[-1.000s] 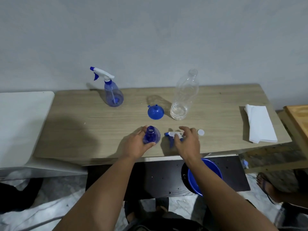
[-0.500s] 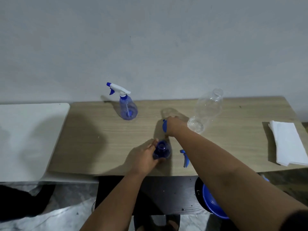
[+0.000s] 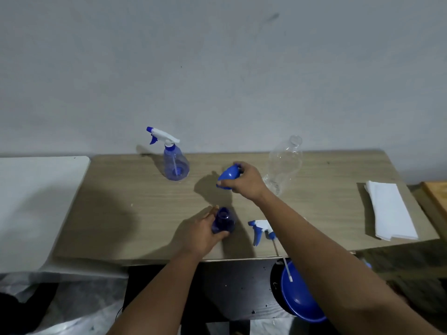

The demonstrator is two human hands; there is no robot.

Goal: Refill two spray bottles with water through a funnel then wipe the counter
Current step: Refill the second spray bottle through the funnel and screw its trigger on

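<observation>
My left hand [image 3: 202, 232] grips an open blue spray bottle [image 3: 223, 221] standing near the front of the wooden counter [image 3: 135, 209]. Its white and blue spray head [image 3: 260, 228] lies on the counter to the right, with its tube hanging over the front edge. My right hand [image 3: 246, 182] holds the blue funnel [image 3: 228, 176] tilted, just above the counter, behind the open bottle. A second spray bottle [image 3: 175, 160] with its head on stands at the back left. A clear plastic water bottle [image 3: 284, 163] stands uncapped behind my right hand.
A folded white cloth [image 3: 389, 210] lies at the counter's right end. A blue basin [image 3: 300, 298] sits on the floor below the front edge. A white surface [image 3: 36, 201] adjoins the counter on the left. A wooden board edge [image 3: 437, 192] shows at far right.
My right hand left the spray head on the counter, reached back and picked up the funnel. My left hand stayed on the open bottle.
</observation>
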